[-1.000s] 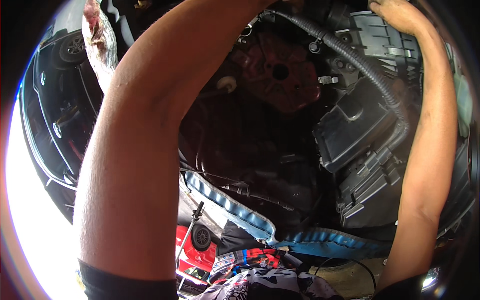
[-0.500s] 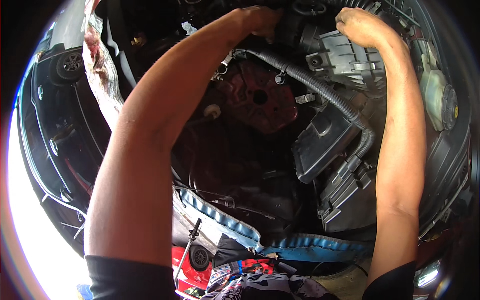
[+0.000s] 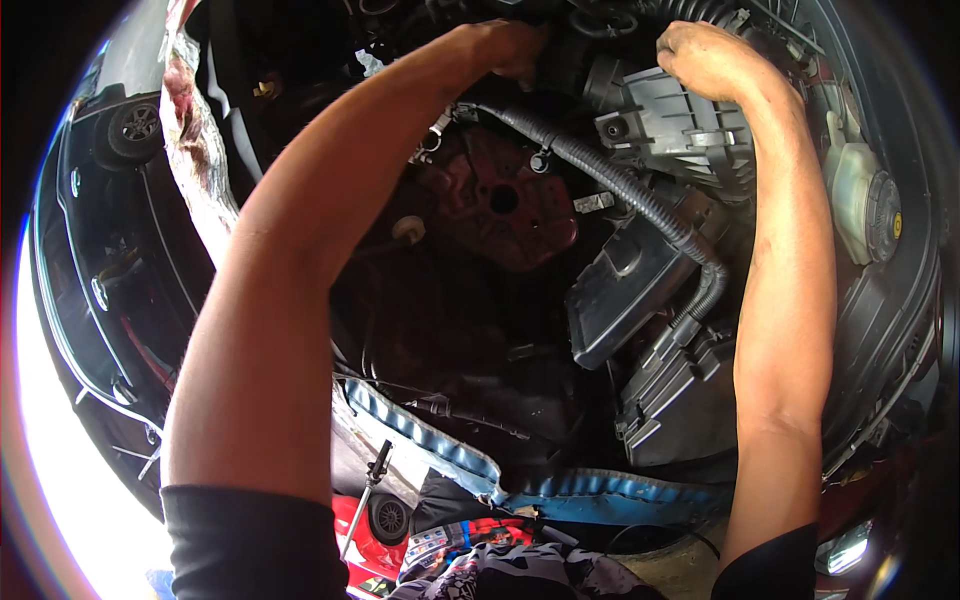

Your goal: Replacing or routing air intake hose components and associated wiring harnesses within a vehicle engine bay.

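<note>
Right, nearest to me the left arm [image 3: 260, 330] and the right arm [image 3: 785, 300] are stretching up from the lower edge, with a ridged blue edge [image 3: 620, 502] running between them. Farther in, a black tray [image 3: 620, 300] is sitting just beside a grey corrugated conduit [image 3: 620, 190], and a dark red plate [image 3: 535, 235] is lying off to their left. Beyond those I'm seeing the ribbed grey housing [image 3: 690, 120]; the right hand [image 3: 712, 62] is poised at its far side, fingers curling together, though whether they're clamping on anything I can't tell. The left hand [image 3: 512, 50] is lying in shadow, well apart from the right, its fingertips blending into black, so I'm not calling it spread or gripping. I'm reading the step as two-handed work around the housing's far end; the next move, I'm judging, is calling for a clearer look at those fingertips. Up top, a black ribbed duct [image 3: 690, 9] is running out of view, and whatever's lying under the left hand is escaping me.
</note>
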Motion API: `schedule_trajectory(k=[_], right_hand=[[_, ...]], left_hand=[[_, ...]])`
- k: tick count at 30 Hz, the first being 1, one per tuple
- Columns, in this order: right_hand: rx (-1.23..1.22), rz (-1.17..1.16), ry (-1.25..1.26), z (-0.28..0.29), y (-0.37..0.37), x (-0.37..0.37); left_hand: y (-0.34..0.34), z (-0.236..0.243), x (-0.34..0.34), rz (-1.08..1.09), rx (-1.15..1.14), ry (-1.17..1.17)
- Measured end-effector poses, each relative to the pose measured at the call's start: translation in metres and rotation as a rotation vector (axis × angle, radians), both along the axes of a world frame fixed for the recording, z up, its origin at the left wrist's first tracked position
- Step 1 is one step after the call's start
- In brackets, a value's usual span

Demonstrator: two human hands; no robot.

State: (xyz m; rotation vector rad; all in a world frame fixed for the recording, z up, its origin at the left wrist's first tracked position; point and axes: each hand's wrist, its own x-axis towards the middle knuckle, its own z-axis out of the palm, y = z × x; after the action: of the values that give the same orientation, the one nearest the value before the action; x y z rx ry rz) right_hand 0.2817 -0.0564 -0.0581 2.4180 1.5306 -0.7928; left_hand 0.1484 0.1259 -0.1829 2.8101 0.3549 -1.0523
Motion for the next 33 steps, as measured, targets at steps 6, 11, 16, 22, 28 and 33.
schedule_trajectory(k=[6, 11, 16, 22, 28, 33], right_hand=[[0.08, 0.032, -0.061, -0.011, -0.02, 0.01], [-0.075, -0.01, -0.006, 0.001, -0.008, 0.002], [0.005, -0.029, -0.058, -0.006, -0.018, 0.001], [0.124, -0.001, -0.154, -0.003, -0.024, 0.003], [0.644, -0.031, -0.455, -0.01, -0.061, 0.005], [0.756, -0.335, -0.422, -0.037, -0.079, 0.007]], left_hand=[[-0.03, 0.025, 0.008, -0.048, -0.106, 0.033], [-0.016, 0.026, -0.001, 0.009, -0.183, 0.019], [-0.031, 0.039, -0.004, -0.14, -0.191, -0.122], [-0.039, 0.037, -0.005, -0.005, -0.162, -0.182], [-0.027, 0.018, -0.007, -0.032, -0.267, -0.191], [-0.018, 0.021, -0.004, -0.088, -0.276, -0.173]])
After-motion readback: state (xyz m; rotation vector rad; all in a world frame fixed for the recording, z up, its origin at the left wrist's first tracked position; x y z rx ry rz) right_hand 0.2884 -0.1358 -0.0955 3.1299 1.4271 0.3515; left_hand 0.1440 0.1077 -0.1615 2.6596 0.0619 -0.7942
